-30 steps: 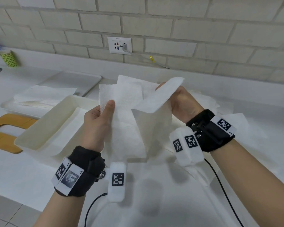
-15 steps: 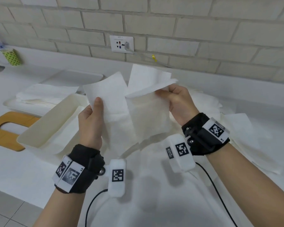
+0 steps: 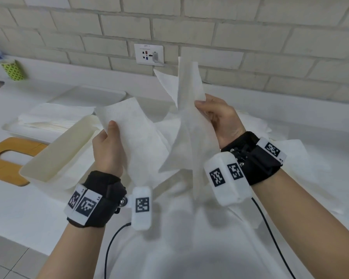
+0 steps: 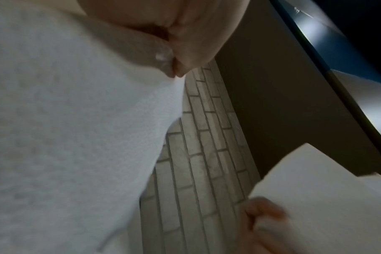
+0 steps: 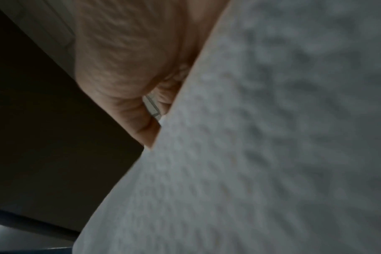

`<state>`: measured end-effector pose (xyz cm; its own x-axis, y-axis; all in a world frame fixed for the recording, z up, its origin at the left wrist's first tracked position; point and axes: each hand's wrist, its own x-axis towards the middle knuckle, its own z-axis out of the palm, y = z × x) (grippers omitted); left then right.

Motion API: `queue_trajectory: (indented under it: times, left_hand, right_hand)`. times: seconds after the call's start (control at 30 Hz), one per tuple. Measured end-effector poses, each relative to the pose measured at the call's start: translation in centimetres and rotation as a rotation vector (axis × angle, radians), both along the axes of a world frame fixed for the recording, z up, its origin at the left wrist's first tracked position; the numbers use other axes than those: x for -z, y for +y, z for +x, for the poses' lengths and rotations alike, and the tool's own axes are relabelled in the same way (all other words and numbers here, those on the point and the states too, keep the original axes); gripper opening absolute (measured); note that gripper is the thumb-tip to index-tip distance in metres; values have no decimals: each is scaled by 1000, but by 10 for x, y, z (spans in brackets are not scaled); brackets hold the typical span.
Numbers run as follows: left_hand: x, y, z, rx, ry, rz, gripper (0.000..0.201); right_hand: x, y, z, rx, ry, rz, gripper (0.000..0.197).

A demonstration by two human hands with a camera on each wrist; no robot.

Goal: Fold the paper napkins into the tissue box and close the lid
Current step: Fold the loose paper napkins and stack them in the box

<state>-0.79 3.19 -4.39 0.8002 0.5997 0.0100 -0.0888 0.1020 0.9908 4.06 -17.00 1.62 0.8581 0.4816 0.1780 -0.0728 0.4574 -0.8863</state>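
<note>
Both hands hold up a white paper napkin (image 3: 141, 137) above the counter. My left hand (image 3: 109, 146) pinches its left part, thumb on the near face. My right hand (image 3: 220, 117) pinches the right part (image 3: 189, 109), which stands up in tall folded flaps. In the left wrist view the napkin (image 4: 65, 137) fills the left side under my fingers, and my right hand (image 4: 263, 223) shows at the bottom. The right wrist view is mostly napkin (image 5: 261, 154). The open cream tissue box (image 3: 56, 154) lies on the counter to the left. Its wooden lid (image 3: 2, 166) with an oval slot lies further left.
More loose napkins (image 3: 302, 158) lie spread on the counter under and right of my hands. A white tray (image 3: 12, 129) with a napkin stack sits behind the box. A green cup (image 3: 13, 70) stands far left by the brick wall, with a socket (image 3: 149, 55) above the counter.
My right hand has turned its part of the napkin upward, so the flaps now stand tall. My two hands have drawn further apart, and the left part has tilted leftward.
</note>
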Motion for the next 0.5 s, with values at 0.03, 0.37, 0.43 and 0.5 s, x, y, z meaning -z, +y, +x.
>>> queue_trajectory:
  times: [0.03,0.37,0.43,0.5]
  left_hand:
    - [0,2,1,-14,10,-1,30]
    - [-11,-25,-9,272,3,26,37]
    - [-11,-27,-9,312,3,51,48]
    - [-14,-29,-11,330,-2,91,48]
  right_hand:
    - [0,0,0,14,1,-19,19]
    - [21,16,4,129,-22,-358,11]
    - [25,18,3,149,-38,-438,8]
    - [29,19,1,174,-72,-511,10]
